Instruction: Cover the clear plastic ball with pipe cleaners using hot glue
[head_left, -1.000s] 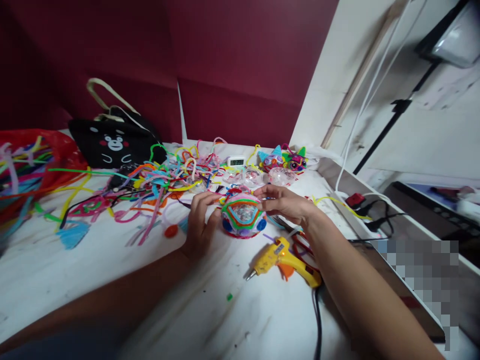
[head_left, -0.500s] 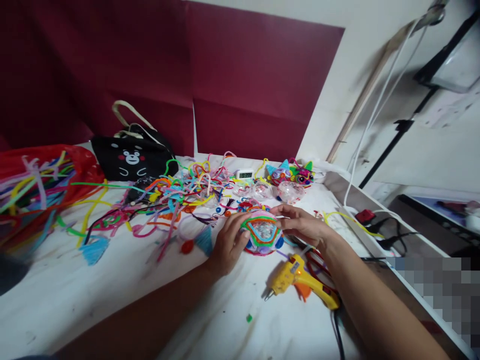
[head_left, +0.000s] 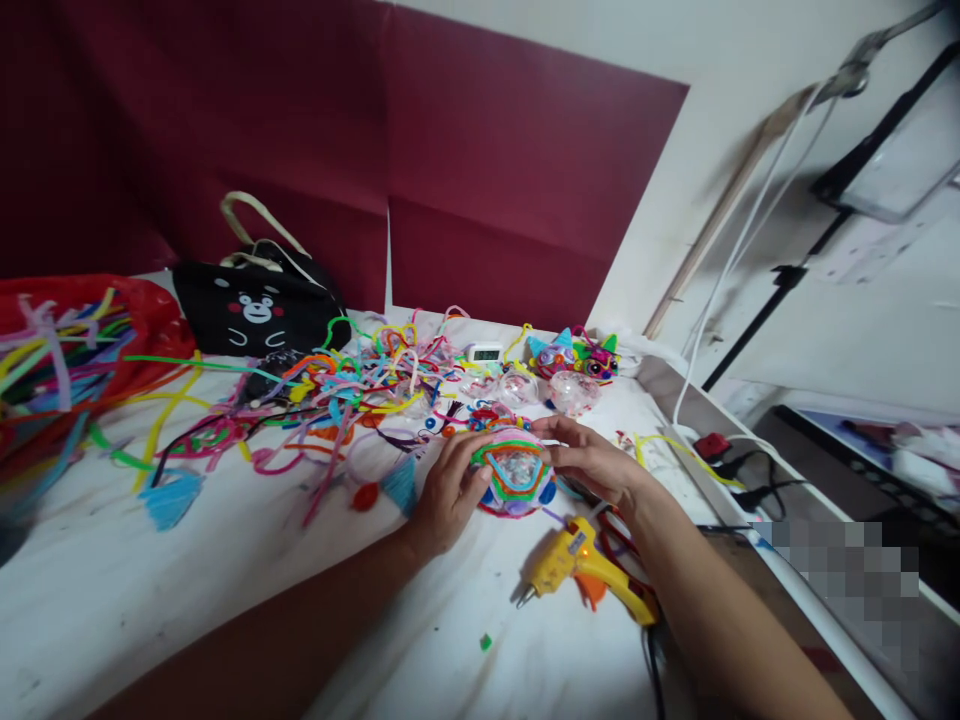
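A clear dome wrapped in coloured pipe cleaners sits on the white table, held from both sides. My left hand cups its left side with curled fingers. My right hand grips its right side and top, fingers bent over it. A yellow glue gun lies just in front of my right wrist, nozzle pointing left.
A tangle of loose pipe cleaners covers the table's middle. A black bear bag and a red bag of pipe cleaners stand at left. Clear domes, finished cat-faced pieces and a small timer sit behind. Cables lie at right.
Both hands have stayed on the wrapped dome, turning it slightly. The camera view has shifted, so everything sits a little differently in the picture.
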